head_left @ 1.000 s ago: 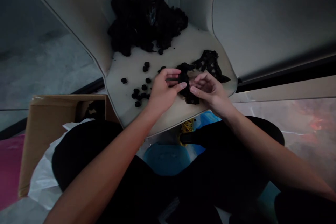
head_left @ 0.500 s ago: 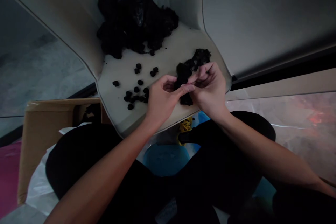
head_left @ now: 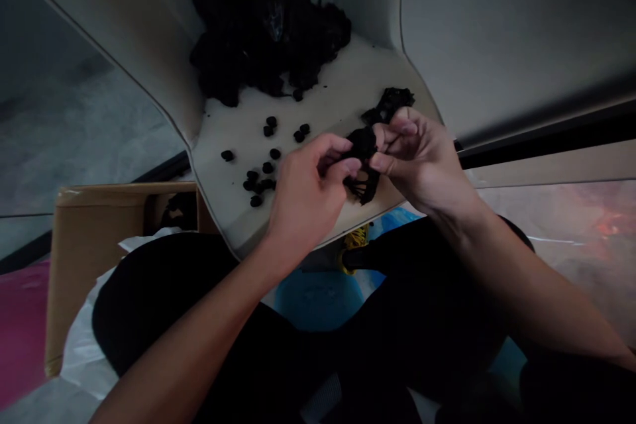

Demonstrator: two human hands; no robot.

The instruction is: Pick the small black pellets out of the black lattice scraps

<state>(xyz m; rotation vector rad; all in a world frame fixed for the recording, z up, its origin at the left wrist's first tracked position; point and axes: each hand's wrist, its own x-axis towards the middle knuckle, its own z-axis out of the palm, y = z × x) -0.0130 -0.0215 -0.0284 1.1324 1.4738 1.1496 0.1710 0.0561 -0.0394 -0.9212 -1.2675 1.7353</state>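
Note:
My left hand (head_left: 313, 185) pinches a dark, crumpled black piece (head_left: 362, 144) between thumb and fingers. From the other side, my right hand (head_left: 422, 159) grips the same piece with its fingertips. Its lower part, with thin strands and gaps, hangs below my fingers; its exact kind is unclear. Just beyond my right fingers lies another black, holed piece (head_left: 395, 103) on the chair seat (head_left: 328, 103). Several small round black pieces (head_left: 268, 167) are scattered on the seat left of my left hand, partly hidden behind it.
A large heap of ragged black material (head_left: 268, 33) lies against the chair back. Left of my legs stands an open cardboard box (head_left: 94, 252) with white plastic (head_left: 89, 351) beside it. Below the seat are a blue tub (head_left: 318, 301) and a yellow stringy thing (head_left: 355, 238).
Both hands have shifted slightly right in view, along with the whole scene. The black piece has been turned, and its strands now show below my fingers.

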